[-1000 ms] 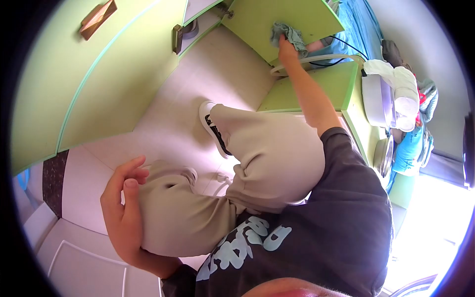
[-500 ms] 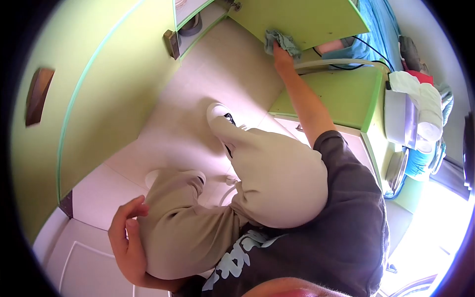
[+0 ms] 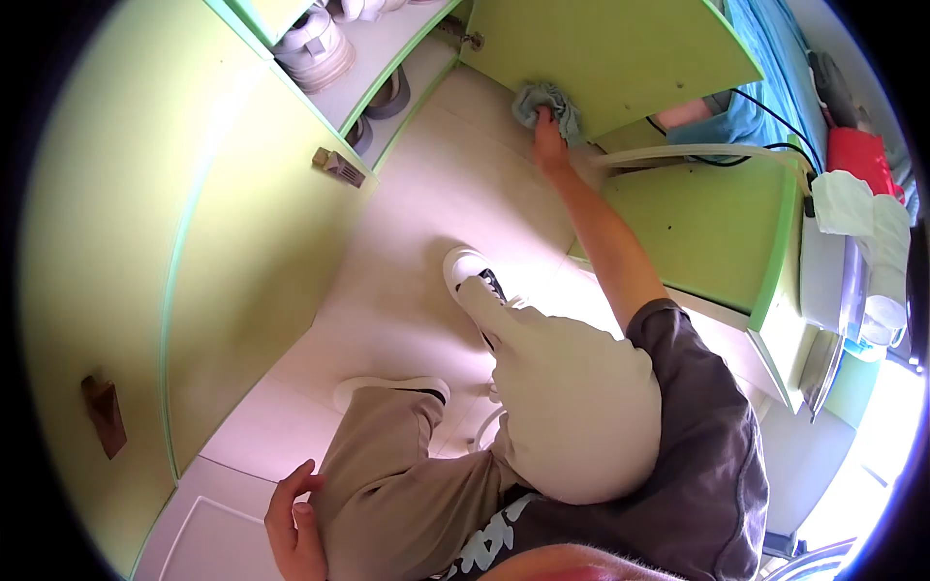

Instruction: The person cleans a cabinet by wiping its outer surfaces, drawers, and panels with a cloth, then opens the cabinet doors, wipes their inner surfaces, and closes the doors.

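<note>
My right hand (image 3: 550, 140) is closed on a crumpled grey-green cloth (image 3: 545, 105). It presses the cloth against the lower part of an open green cabinet door (image 3: 610, 58), near the floor. The fingers are partly hidden by the cloth. Beside my left knee, my left hand (image 3: 295, 523) hangs with nothing in it, fingers loosely bent and apart from the thumb.
Shoes (image 3: 317, 53) stand on the shelves of the open cabinet. Closed green doors (image 3: 107, 242) with brown handles line the left. On the right are a green-topped low cabinet (image 3: 707, 232), a paper roll (image 3: 886, 247) and a blue cloth (image 3: 765, 58). A black cable hangs near my right arm.
The view has shifted, so more of the shoe shelves shows and my left hand sits lower in the picture. The cloth stays in my right hand at the door's lower part.
</note>
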`<action>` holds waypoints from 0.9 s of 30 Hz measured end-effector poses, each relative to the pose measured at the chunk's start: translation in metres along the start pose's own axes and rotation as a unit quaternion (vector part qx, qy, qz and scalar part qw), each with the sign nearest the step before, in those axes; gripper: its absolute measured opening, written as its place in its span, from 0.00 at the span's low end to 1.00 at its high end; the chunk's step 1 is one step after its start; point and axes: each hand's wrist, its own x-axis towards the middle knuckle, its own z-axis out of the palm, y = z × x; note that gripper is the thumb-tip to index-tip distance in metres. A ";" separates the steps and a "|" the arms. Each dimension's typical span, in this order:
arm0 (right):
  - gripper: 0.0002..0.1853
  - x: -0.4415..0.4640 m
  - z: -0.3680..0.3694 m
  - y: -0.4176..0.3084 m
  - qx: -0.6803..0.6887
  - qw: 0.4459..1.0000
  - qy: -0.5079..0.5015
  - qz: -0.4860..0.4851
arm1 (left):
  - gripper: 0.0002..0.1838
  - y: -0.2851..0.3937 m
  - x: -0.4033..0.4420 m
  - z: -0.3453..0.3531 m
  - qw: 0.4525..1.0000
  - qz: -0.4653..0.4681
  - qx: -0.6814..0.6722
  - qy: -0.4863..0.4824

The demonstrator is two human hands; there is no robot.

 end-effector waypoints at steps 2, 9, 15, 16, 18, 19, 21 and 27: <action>0.24 0.007 -0.015 -0.017 0.114 0.990 -0.062 0.057 | 0.31 0.007 0.001 0.003 1.000 0.003 -0.005 -0.003; 0.25 0.075 -0.040 -0.083 0.362 0.921 0.135 0.053 | 0.29 0.021 0.005 0.012 0.999 0.015 -0.032 0.002; 0.25 0.140 -0.160 -0.119 0.455 0.818 0.338 0.101 | 0.28 0.011 -0.003 0.013 0.998 0.050 -0.002 0.034; 0.22 0.149 -0.196 -0.125 0.504 0.769 0.380 0.096 | 0.27 0.011 -0.003 0.014 0.998 0.053 -0.008 0.041; 0.19 0.167 -0.237 -0.125 0.552 0.715 0.421 0.085 | 0.26 0.009 -0.005 0.016 0.997 0.059 -0.017 0.050; 0.22 0.179 -0.249 -0.118 0.435 0.780 0.444 0.072 | 0.26 0.008 -0.006 0.017 0.996 0.071 -0.023 0.052; 0.24 0.186 -0.273 -0.118 0.308 0.830 0.460 0.058 | 0.26 0.009 -0.008 0.017 0.995 0.083 -0.029 0.054; 0.26 0.221 -0.226 -0.098 -0.035 0.975 0.174 -0.136 | 0.25 0.009 -0.006 0.015 0.993 0.092 -0.039 0.064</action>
